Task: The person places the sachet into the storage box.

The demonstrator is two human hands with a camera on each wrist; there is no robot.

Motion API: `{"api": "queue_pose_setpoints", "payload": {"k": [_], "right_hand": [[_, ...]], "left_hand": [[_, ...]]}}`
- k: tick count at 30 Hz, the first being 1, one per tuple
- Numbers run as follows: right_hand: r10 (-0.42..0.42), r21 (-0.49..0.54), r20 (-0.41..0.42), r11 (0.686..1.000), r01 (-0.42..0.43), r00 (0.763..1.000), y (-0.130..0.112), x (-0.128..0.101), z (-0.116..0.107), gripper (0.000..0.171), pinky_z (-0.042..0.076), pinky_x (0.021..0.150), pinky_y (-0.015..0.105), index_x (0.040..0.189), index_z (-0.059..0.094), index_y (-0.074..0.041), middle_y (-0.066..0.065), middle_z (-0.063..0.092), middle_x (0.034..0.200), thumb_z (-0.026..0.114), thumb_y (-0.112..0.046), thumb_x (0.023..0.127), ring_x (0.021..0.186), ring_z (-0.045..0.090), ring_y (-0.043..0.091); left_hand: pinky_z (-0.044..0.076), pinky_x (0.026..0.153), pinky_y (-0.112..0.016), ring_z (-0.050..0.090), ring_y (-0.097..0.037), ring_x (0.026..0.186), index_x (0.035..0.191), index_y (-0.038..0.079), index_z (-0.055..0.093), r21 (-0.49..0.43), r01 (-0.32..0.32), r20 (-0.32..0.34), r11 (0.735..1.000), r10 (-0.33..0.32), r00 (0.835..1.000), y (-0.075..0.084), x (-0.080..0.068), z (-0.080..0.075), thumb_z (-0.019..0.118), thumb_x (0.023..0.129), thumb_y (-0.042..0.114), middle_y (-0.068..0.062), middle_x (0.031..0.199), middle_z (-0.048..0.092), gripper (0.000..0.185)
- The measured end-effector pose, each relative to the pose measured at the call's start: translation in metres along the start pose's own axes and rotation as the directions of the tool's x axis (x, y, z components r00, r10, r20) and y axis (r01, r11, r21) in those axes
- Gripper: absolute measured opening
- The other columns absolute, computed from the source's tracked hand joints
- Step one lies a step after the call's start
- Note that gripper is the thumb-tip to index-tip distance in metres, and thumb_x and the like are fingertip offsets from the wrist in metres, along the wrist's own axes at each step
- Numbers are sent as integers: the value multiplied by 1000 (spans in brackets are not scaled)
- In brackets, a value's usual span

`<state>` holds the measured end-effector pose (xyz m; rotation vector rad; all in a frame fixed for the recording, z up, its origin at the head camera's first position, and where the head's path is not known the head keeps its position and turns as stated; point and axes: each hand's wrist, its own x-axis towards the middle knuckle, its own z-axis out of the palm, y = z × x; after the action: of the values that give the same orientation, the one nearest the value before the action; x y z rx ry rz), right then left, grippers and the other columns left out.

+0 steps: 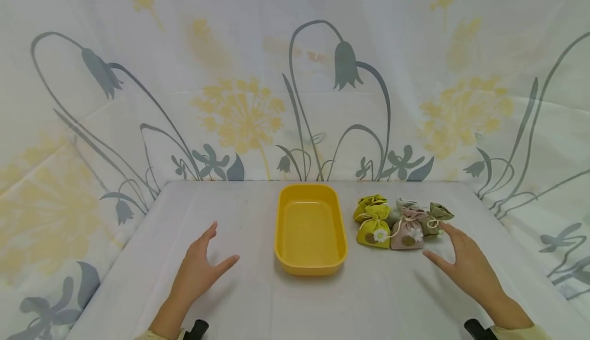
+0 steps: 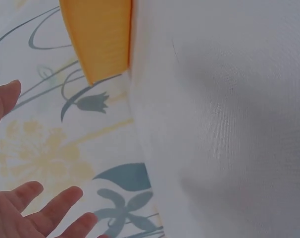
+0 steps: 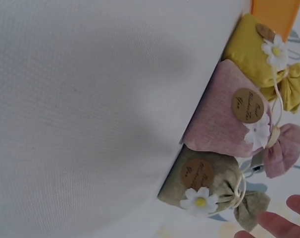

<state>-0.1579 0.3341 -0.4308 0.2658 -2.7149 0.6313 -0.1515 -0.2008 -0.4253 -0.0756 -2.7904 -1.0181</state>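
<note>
Both hands hold nothing. My left hand (image 1: pixel 197 267) hovers over the left part of the table, thumb and fingers spread, left of a yellow rectangular tray (image 1: pixel 311 271). My right hand (image 1: pixel 471 266) is just right of a group of small drawstring pouches, fingers spread, its fingertips overlapping the olive-grey pouch (image 1: pixel 433 226) in the head view. Beside that pouch stand a pink pouch (image 3: pixel 229 109) and a yellow-green pouch (image 3: pixel 249 52), each tied with cord and bearing a white flower and a round brown tag. More pouches stand behind, partly hidden.
A white cloth covers the table (image 1: pixel 369 299). Behind and at both sides hangs a pale curtain (image 1: pixel 258 48) printed with grey bellflowers and yellow blooms. Dark straps (image 1: pixel 197 328) sit at the wrists.
</note>
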Motion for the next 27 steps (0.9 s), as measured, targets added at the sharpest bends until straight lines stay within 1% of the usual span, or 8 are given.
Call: {"api": "queue_pose_setpoints", "payload": {"k": [5, 7, 12, 14, 18, 21, 25, 27], "right_hand": [[58, 40, 26, 997, -59, 998, 1, 2, -2, 82, 29, 88, 67, 137, 29, 12, 39, 36, 128, 67, -38, 85, 113, 34, 56], [81, 49, 33, 995, -82, 996, 2, 2, -2, 82, 30, 87, 67, 137, 28, 13, 40, 36, 128, 66, -38, 85, 113, 33, 57], [125, 55, 55, 990, -128, 991, 4, 3, 1, 83, 31, 86, 67, 138, 26, 14, 41, 34, 128, 65, -37, 86, 114, 32, 57], [140, 64, 64, 988, -144, 988, 5, 4, 1, 83, 31, 86, 67, 138, 24, 14, 42, 32, 129, 64, -37, 87, 115, 31, 58], [170, 82, 67, 981, -175, 983, 4, 7, 0, 82, 33, 82, 68, 138, 22, 15, 42, 31, 129, 61, -38, 89, 113, 32, 57], [186, 96, 58, 977, -190, 981, 5, 8, -2, 82, 36, 79, 67, 138, 21, 16, 42, 31, 129, 60, -38, 90, 111, 34, 57], [190, 126, 44, 973, -195, 981, 7, 11, -2, 80, 38, 80, 65, 137, 21, 18, 42, 30, 131, 58, -36, 91, 112, 34, 57], [193, 138, 34, 971, -196, 981, 9, 12, -1, 78, 38, 81, 64, 136, 22, 19, 41, 29, 132, 58, -35, 92, 112, 35, 57]], "left_hand": [[37, 94, -60, 39, -39, 123, 145, 16, 31, -80, 4, -12, 997, -5, 1000, 3, 3, 6, 74, 75, 48, -17, 133, 48, 88], [38, 94, -59, 42, -39, 122, 144, 16, 32, -115, 12, -16, 993, -14, 1000, 5, 4, 9, 75, 74, 46, -17, 132, 50, 87], [39, 98, -50, 46, -38, 118, 143, 14, 32, -224, 38, -9, 974, -41, 999, 8, 6, 18, 79, 74, 34, -18, 129, 50, 86], [40, 99, -47, 48, -37, 116, 142, 12, 33, -268, 36, -10, 963, -40, 999, 10, 8, 21, 80, 73, 30, -18, 127, 51, 85], [44, 95, -45, 50, -34, 113, 141, 13, 35, -356, 49, -8, 933, -55, 998, 14, 11, 26, 80, 73, 27, -17, 126, 51, 82], [45, 94, -44, 51, -31, 112, 140, 14, 37, -422, 65, -3, 904, -73, 997, 15, 13, 31, 80, 74, 24, -16, 126, 51, 79], [47, 92, -42, 52, -30, 112, 138, 13, 39, -486, 90, 10, 869, -97, 995, 19, 15, 38, 78, 76, 21, -16, 126, 50, 74], [48, 91, -41, 52, -31, 111, 137, 13, 40, -508, 97, 12, 856, -105, 994, 21, 16, 40, 78, 76, 22, -16, 125, 51, 72]]}}
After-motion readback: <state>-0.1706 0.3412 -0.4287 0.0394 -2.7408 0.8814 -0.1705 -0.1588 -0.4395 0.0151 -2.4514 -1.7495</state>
